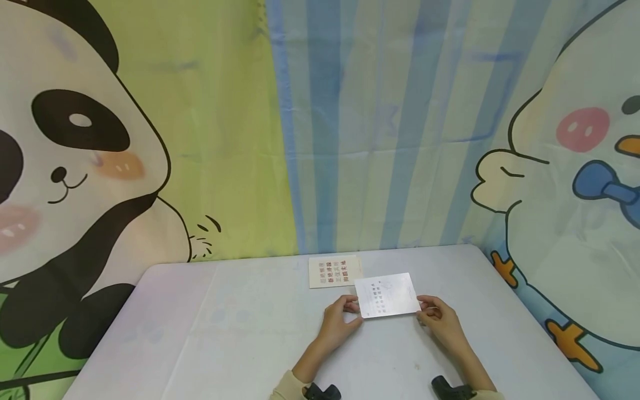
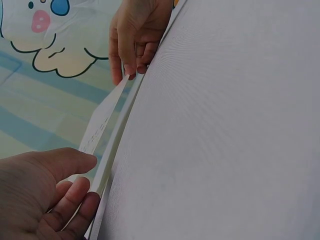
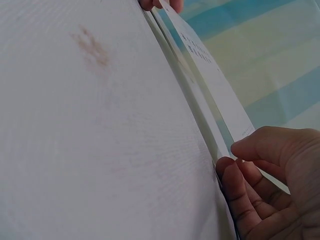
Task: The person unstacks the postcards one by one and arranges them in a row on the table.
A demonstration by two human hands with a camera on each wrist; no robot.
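A white card [image 1: 397,294] with columns of small dark printed characters is held up between two hands over the table. My left hand [image 1: 336,323] pinches its left edge, thumb [image 2: 80,162] on the near face and fingers behind. At the opposite edge, my right hand [image 1: 445,325] holds the card between thumb [image 3: 260,142] and curled fingers. Both wrist views show the card tilted, seen almost edge-on. Just behind it lies a cream card [image 1: 320,273] with red and grey characters, its lower right corner overlapped by the white card in the head view.
The table has a white cover [image 1: 240,333]; a brownish smudge [image 3: 92,47] marks it in the right wrist view. Curtains with a panda [image 1: 90,166] and a white bird-like figure [image 1: 560,250] hang along the back and sides. Dark wrist devices [image 1: 322,392] sit at both cuffs.
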